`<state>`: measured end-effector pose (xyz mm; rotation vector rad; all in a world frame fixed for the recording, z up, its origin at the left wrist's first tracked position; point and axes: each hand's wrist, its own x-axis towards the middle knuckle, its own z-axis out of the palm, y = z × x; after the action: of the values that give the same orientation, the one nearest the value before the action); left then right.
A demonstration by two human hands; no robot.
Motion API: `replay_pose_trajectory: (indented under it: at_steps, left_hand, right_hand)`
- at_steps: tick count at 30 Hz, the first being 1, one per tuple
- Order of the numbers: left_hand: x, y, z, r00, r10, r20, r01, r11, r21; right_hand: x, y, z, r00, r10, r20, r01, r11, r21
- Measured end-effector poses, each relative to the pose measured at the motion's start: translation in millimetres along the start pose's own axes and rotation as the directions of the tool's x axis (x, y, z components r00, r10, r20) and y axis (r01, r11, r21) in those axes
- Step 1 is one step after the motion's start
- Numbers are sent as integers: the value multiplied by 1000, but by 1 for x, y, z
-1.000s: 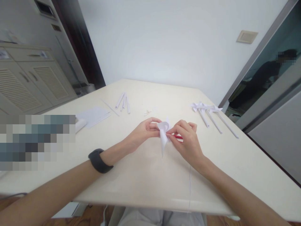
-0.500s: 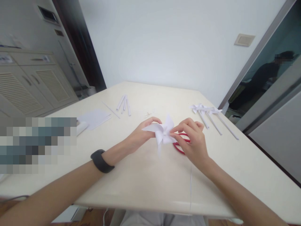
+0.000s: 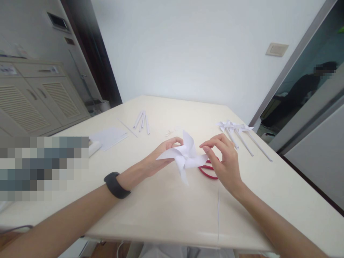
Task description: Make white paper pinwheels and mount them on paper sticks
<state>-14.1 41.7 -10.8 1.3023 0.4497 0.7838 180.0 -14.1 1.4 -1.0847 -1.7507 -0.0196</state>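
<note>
In the head view, I see that the left hand [image 3: 162, 152] holds a white paper pinwheel with four pointed blades [image 3: 185, 160] above the middle of the cream, smooth table [image 3: 150, 211], with its fingers curled behind the paper and partly hidden. The right hand [image 3: 225, 157] is just beside the right blade, its thumb and forefinger narrow at the tips, and I cannot tell whether they pinch something. Near this hand lie red, looped scissor handles [image 3: 209, 176], and farther to the right rest white paper pinwheels on rolled sticks [image 3: 244, 142].
</note>
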Motion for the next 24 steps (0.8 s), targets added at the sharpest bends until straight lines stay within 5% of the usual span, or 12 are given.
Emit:
replay_pose_trajectory:
  at_steps: [6, 11, 15, 24]
  left_hand:
    - [-3, 2, 3, 994, -79, 74, 80, 997, -9]
    - [-5, 5, 4, 991, -104, 84, 105, 994, -7]
    - [-4, 6, 4, 991, -112, 74, 111, 994, 8]
    - [-3, -1, 7, 993, -93, 75, 92, 996, 17]
  right_hand:
    - [3, 5, -5, 994, 105, -29, -101, 988, 117]
    - [-1, -1, -6, 992, -126, 15, 125, 988, 89]
    - [-5, -4, -4, 934, -341, 102, 341, 940, 25]
    - [-7, -1, 1, 910, -385, 157, 397, 916, -55]
